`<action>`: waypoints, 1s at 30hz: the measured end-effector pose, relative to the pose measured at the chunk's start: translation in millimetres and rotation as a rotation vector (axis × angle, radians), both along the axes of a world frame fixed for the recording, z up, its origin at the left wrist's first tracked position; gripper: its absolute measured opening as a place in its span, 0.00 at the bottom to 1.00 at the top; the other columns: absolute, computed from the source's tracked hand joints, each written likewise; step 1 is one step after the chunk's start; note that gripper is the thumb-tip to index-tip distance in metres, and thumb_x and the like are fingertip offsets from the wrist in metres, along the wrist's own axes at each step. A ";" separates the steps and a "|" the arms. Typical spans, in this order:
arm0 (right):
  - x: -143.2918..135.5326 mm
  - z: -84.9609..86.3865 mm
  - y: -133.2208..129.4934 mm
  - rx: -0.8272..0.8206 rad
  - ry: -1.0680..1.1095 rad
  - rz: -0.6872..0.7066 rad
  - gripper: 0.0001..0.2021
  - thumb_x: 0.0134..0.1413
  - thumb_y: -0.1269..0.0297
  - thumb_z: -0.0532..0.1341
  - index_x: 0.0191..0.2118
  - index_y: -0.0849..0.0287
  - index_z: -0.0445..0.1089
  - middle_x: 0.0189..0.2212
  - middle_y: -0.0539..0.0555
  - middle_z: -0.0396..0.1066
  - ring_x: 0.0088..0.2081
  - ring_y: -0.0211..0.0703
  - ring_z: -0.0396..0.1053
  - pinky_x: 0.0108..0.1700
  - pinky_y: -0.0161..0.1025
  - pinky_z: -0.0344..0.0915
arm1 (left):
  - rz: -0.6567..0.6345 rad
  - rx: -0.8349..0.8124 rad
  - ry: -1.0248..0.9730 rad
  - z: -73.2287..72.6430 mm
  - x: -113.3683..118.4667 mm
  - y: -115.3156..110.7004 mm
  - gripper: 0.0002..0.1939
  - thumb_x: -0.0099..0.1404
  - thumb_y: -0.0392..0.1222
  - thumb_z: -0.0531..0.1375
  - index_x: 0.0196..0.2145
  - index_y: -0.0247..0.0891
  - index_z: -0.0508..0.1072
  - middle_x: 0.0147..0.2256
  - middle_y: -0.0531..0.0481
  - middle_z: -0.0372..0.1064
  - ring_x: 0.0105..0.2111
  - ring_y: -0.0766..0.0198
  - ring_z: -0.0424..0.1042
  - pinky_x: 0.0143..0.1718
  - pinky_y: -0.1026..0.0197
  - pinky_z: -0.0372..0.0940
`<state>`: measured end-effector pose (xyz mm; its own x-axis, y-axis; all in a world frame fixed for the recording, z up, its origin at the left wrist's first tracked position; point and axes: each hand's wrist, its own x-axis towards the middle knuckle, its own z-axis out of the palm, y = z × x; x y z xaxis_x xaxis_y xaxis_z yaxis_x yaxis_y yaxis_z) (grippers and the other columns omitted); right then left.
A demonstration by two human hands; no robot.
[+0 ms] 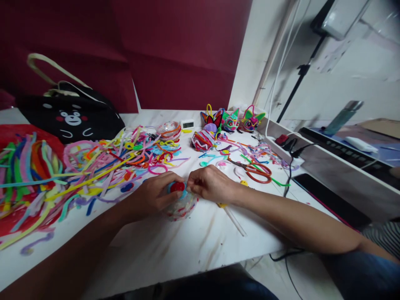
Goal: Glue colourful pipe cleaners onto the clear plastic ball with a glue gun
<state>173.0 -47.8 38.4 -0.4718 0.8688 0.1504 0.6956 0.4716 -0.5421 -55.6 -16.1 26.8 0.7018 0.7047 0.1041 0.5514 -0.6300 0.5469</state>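
A clear round ball (180,209) with red and coloured bits on it rests on the white table, close in front of me. My left hand (158,192) is closed round its left side and top, steadying it. On the ball's top sits a shiny red disc (177,187), edged by a fuzzy light blue pipe cleaner (169,187). From the right, my right hand (211,183) pinches at the ball's upper edge beside that blue edging. Its fingertips are pressed together, and what lies between them is too small to make out.
Loose pipe cleaners (103,166) heap up on the left, before a black bag (71,112). Orange-handled scissors (258,171) lie beyond my right hand. Decorated balls (203,139) and cat-faced ornaments (231,121) stand at the back. A phone (331,200) lies at right, near a clear stick (236,221).
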 end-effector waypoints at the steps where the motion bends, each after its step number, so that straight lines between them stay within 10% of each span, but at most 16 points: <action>1: -0.5 0.7 0.1 -0.006 0.000 -0.008 0.06 0.60 0.77 0.65 0.33 0.62 0.77 0.25 0.48 0.73 0.26 0.34 0.64 0.32 0.33 0.53 | 0.003 -0.011 0.008 -0.7 0.0 -0.2 0.21 0.68 0.59 0.54 0.44 0.41 0.76 0.47 0.45 0.79 0.47 0.50 0.77 0.48 0.55 0.68; 22: -4.1 13.3 18.9 -0.206 0.006 -0.077 0.04 0.57 0.74 0.70 0.31 0.64 0.79 0.22 0.45 0.73 0.25 0.32 0.67 0.31 0.29 0.61 | 0.026 0.032 0.047 -1.5 5.0 0.1 0.22 0.64 0.57 0.53 0.44 0.42 0.76 0.48 0.45 0.79 0.48 0.49 0.77 0.50 0.52 0.69; 30: 33.2 2.3 -50.3 -0.017 -0.239 -0.209 0.07 0.63 0.73 0.63 0.44 0.65 0.78 0.39 0.61 0.78 0.40 0.49 0.73 0.43 0.41 0.64 | 0.062 0.058 0.000 -4.4 7.9 -4.0 0.19 0.60 0.52 0.53 0.43 0.42 0.75 0.48 0.47 0.78 0.50 0.49 0.77 0.53 0.53 0.69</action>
